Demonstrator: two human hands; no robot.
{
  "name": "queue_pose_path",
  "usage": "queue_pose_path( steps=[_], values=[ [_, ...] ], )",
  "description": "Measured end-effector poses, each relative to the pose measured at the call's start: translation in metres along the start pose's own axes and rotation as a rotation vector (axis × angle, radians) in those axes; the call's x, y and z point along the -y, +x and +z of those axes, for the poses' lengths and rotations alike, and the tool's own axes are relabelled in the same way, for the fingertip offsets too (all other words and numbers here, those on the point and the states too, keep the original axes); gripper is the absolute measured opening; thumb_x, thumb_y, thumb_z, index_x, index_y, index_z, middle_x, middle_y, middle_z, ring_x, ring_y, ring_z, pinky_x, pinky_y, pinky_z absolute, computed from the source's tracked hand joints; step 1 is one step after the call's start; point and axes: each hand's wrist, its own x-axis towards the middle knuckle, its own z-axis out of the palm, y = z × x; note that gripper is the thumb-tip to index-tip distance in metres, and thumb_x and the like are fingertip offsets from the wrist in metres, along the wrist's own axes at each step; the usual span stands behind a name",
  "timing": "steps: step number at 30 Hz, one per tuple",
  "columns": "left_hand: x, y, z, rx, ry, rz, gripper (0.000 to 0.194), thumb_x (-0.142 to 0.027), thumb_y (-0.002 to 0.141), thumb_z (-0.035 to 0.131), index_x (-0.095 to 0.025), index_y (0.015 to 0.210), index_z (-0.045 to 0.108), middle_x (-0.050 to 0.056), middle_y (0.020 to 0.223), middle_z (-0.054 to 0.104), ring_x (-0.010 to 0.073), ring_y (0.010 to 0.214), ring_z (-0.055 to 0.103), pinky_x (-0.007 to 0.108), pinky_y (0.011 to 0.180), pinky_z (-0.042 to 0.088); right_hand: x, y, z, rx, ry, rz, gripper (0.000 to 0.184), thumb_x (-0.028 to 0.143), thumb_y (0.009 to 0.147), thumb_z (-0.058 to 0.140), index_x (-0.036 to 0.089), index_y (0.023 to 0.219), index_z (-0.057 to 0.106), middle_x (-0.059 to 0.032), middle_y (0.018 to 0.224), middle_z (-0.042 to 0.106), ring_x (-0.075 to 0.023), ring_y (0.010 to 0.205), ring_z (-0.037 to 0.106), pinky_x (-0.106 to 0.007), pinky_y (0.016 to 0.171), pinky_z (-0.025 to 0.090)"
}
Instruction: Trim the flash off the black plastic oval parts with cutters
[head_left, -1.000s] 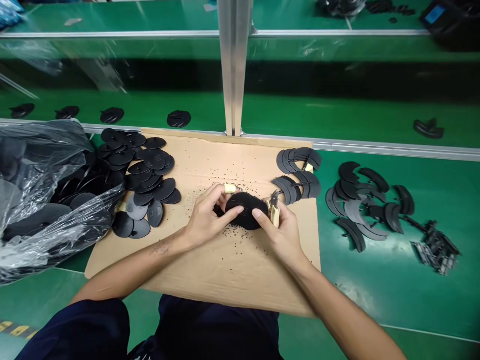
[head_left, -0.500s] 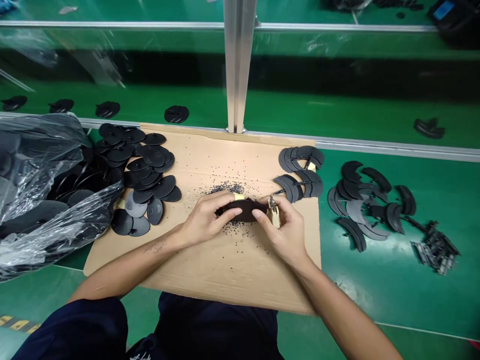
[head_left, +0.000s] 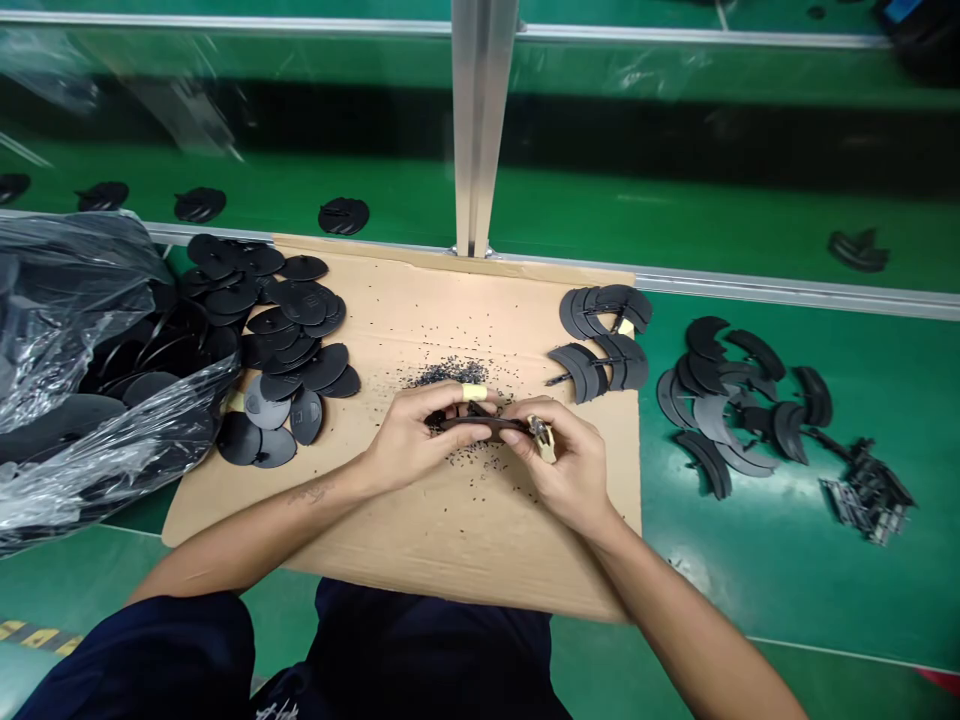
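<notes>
A thin black plastic disc (head_left: 472, 425) was gripped edge-on, long axis sideways, between closed fingers of the left hand (head_left: 409, 442) and right hand (head_left: 564, 465).

A clear plastic bag (head_left: 75, 310) sits beside black discs (head_left: 304, 303) on flattened cardboard (head_left: 420, 540).

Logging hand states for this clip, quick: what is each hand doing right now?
Left hand: closed, holding a black disc edge-on.
Right hand: closed, holding small cream-handled cutters at the disc's edge.
</notes>
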Motion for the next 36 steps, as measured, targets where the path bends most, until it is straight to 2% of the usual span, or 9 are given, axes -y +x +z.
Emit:
queue_pose_path(
  steps=[2,6,9,13,17,22,26,32,36],
  values=[
    [-0.0008,0.001,-0.0026,0.002,0.045,0.062,0.023,-0.03,0.092,0.07,-0.019,0.112,0.072,0.007,0.095,0.077,0.0152,0.081,0.07,0.028,0.07,0.058,-0.0004,0.0,0.0002,0.013,0.009,-0.015,0.012,0.035,0.09,0.068,0.024,0.092,0.066,-0.0018,0.09,0.072,-0.0177,0.083,0.068,-0.033,0.076,0.055],
    [-0.0001,0.0025,-0.0086,-0.005,0.208,0.298,0.024,-0.024,0.089,0.073,-0.018,0.113,0.07,0.006,0.095,0.077,0.0147,0.081,0.068,0.03,0.073,0.057,-0.0023,0.0009,-0.0001,0.039,-0.009,-0.062,0.008,0.03,0.09,0.068,0.023,0.095,0.067,-0.0044,0.097,0.074,-0.0196,0.09,0.071,-0.036,0.08,0.057],
    [0.0018,0.0032,-0.0105,0.013,0.25,0.385,0.028,-0.024,0.091,0.071,-0.016,0.117,0.067,0.007,0.092,0.075,0.0148,0.079,0.066,0.03,0.07,0.055,-0.0044,0.0015,0.0004,0.045,-0.008,-0.099,0.008,0.026,0.089,0.069,0.022,0.096,0.067,-0.0059,0.099,0.075,-0.0197,0.09,0.072,-0.036,0.08,0.059],
    [0.0026,0.0044,-0.0104,0.02,0.199,0.39,0.033,-0.027,0.09,0.073,-0.014,0.119,0.065,0.008,0.092,0.075,0.0162,0.082,0.067,0.032,0.072,0.056,-0.0062,0.0011,0.002,0.036,0.004,-0.128,0.007,0.021,0.09,0.068,0.023,0.096,0.067,-0.0056,0.1,0.076,-0.0189,0.091,0.072,-0.034,0.082,0.059],
    [0.0016,0.0048,-0.0104,0.045,0.175,0.364,0.03,-0.026,0.093,0.068,-0.015,0.12,0.064,0.008,0.096,0.075,0.0163,0.085,0.068,0.033,0.075,0.057,-0.0061,0.0003,0.0032,0.028,-0.013,-0.15,0.007,0.019,0.089,0.068,0.023,0.096,0.067,-0.0056,0.099,0.075,-0.0198,0.093,0.073,-0.035,0.082,0.06],
    [0.0022,0.0042,-0.0106,0.014,0.218,0.41,0.026,-0.025,0.092,0.071,-0.016,0.115,0.065,0.005,0.087,0.075,0.0144,0.076,0.067,0.03,0.069,0.056,-0.0056,-0.0015,0.0038,0.04,-0.045,-0.163,0.008,0.02,0.09,0.067,0.023,0.097,0.066,-0.0053,0.096,0.075,-0.0193,0.088,0.072,-0.035,0.079,0.06],
    [0.0015,0.005,-0.0101,0.032,0.233,0.397,0.022,-0.025,0.097,0.063,-0.015,0.117,0.064,0.006,0.089,0.075,0.0144,0.075,0.066,0.03,0.069,0.056,-0.0063,-0.0026,0.0033,0.048,-0.07,-0.175,0.009,0.018,0.088,0.069,0.022,0.096,0.067,-0.0048,0.095,0.074,-0.0181,0.086,0.072,-0.032,0.077,0.059],
    [0.0002,0.0047,-0.0105,-0.012,0.214,0.406,0.023,-0.025,0.089,0.074,-0.015,0.109,0.068,0.003,0.079,0.074,0.0131,0.069,0.064,0.028,0.064,0.054,-0.0054,-0.002,0.0021,0.076,-0.078,-0.168,0.008,0.018,0.09,0.067,0.022,0.096,0.066,-0.0033,0.091,0.073,-0.0169,0.082,0.07,-0.03,0.074,0.057],
    [0.0029,0.0038,-0.0094,0.025,0.198,0.394,0.024,-0.025,0.096,0.063,-0.016,0.119,0.066,0.006,0.088,0.076,0.0147,0.076,0.067,0.031,0.07,0.056,-0.0063,-0.0011,0.0007,0.074,-0.089,-0.177,0.009,0.017,0.088,0.068,0.022,0.095,0.065,-0.003,0.09,0.072,-0.017,0.082,0.07,-0.03,0.074,0.057]
  ],
)
